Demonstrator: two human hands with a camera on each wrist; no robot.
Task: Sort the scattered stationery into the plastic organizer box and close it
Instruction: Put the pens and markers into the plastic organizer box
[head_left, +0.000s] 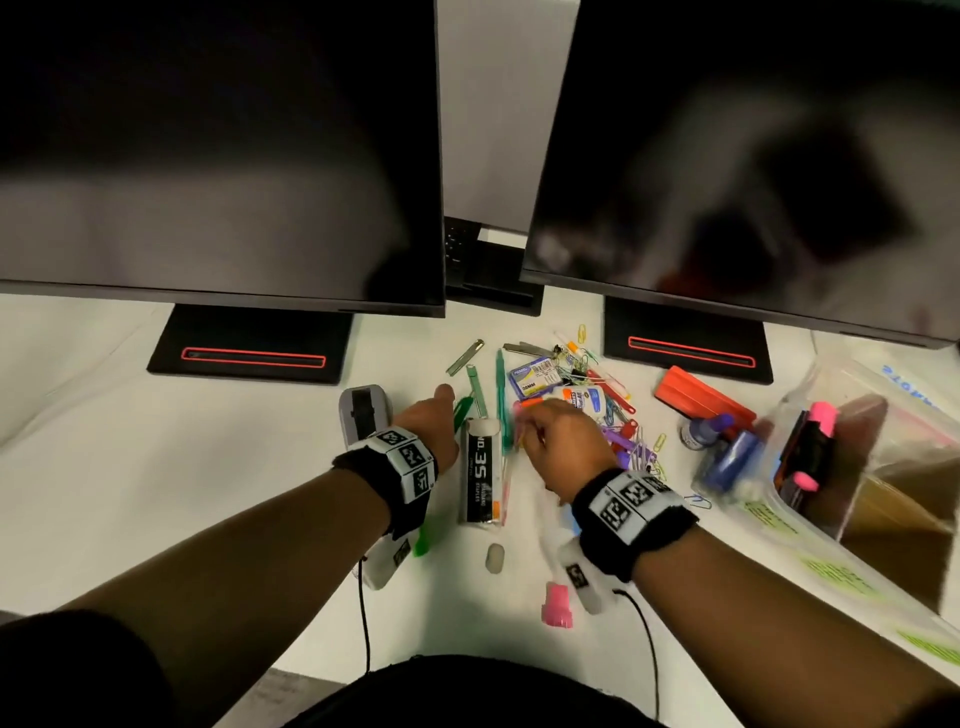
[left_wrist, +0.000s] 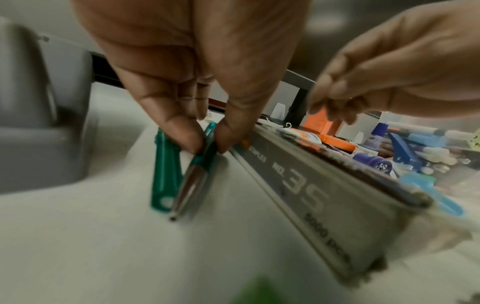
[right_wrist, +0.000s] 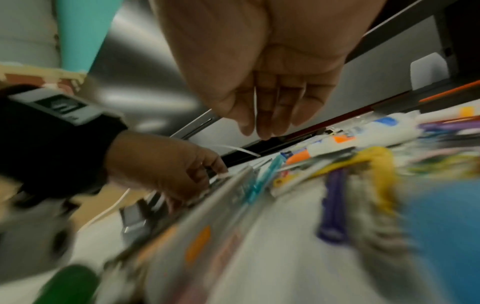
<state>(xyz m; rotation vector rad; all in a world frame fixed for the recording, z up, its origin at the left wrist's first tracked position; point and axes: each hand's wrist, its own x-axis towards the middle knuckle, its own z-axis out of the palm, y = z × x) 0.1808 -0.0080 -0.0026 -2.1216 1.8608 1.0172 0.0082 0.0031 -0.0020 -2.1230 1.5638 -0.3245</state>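
Note:
My left hand (left_wrist: 207, 148) pinches a teal pen with a silver tip (left_wrist: 193, 179) between thumb and forefinger, low on the white desk. A green key tag (left_wrist: 165, 170) lies just left of the pen. A black box of No. 35 staples (head_left: 480, 473) lies right of it. My right hand (head_left: 561, 431) hovers over a pile of coloured paper clips (head_left: 634, 447), fingers bunched together and pointing down. Motion blur hides whether they hold anything. A clear plastic box (head_left: 852, 499) with highlighters inside stands at the far right.
Two monitors on black stands (head_left: 249, 348) fill the back. A grey tape dispenser (head_left: 363, 410) sits left of my left hand. A glue bottle (head_left: 584, 397), orange stapler (head_left: 701, 400) and blue ink bottle (head_left: 701, 431) lie right. An eraser (head_left: 494, 557) and pink cap (head_left: 557, 605) lie near me.

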